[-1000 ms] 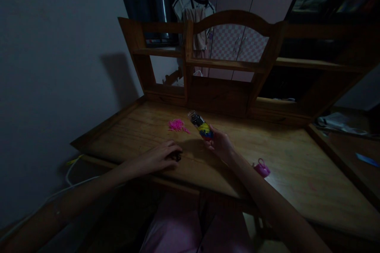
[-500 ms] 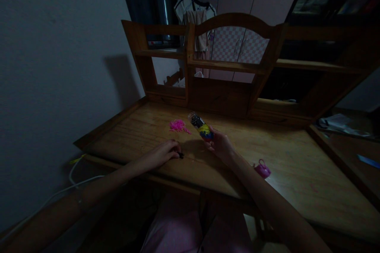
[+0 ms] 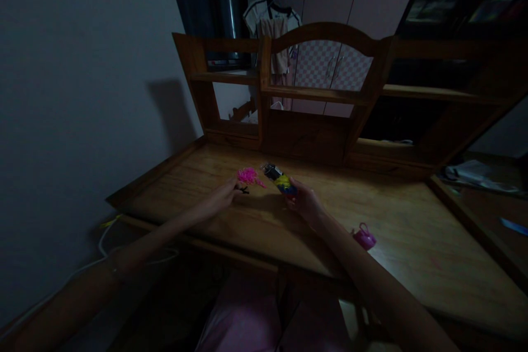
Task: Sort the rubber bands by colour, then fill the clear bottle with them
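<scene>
My right hand [image 3: 306,202] is wrapped round a clear bottle [image 3: 280,179], tilted with its uncovered mouth toward the far left. Inside it are layers of small black, yellow, blue and red pieces, perhaps rubber bands. My left hand [image 3: 226,193] is closed, its fingertips on a small black piece [image 3: 244,190] that is too dark to name surely. Just beyond those fingertips lies a loose heap of bright pink bands [image 3: 248,176] on the wooden desk [image 3: 198,176]. A purple cap with a loop [image 3: 364,237] rests beside my right forearm.
A wooden shelf unit [image 3: 305,137] rises along the desk's back edge. The wall [image 3: 103,93] stands to the left. White cable [image 3: 100,245] hangs by the front left corner. Papers [image 3: 474,173] lie on a surface at the far right.
My left hand has moved forward and a little left, up to the pink heap, with the black piece at its fingers. My right hand and the bottle have stayed nearly in place.
</scene>
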The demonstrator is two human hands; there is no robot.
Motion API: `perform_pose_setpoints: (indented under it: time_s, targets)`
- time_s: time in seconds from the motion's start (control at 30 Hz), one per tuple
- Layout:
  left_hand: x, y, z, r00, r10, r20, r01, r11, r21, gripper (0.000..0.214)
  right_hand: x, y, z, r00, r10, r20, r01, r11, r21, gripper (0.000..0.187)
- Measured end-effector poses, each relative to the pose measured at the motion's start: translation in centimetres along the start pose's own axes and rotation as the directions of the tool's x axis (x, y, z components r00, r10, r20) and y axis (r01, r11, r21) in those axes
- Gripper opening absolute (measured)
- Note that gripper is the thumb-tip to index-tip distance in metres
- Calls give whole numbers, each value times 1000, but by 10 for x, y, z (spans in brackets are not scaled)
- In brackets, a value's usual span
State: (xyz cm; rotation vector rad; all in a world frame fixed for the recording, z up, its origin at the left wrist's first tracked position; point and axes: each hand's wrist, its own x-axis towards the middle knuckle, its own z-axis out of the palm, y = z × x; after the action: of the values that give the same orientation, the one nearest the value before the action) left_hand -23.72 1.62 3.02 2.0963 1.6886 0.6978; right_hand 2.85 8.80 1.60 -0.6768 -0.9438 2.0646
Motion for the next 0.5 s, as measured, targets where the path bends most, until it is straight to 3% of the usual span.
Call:
perform_pose_setpoints:
  time_s: [0.13,0.23,0.37,0.5]
  targets:
    - [15,11,-36,998,-31,-53,28,999,-46,18,-5,0,6,996,-66,-52,60,991,-118,27]
    - [20,23,-56,999,16,-44,-18,999,-41,20,-11,-1,13,987,-146,-62,124,953,-275,31]
    - [19,37,-63,996,83,-24,-83,997,-6,20,-18,-1,21,983,-179,-48,144,901,-410,33]
    - [16,52,-60,987,158,-7,-158,987,25,19,-20,0,22,985,-172,-16,152,905,-398,34]
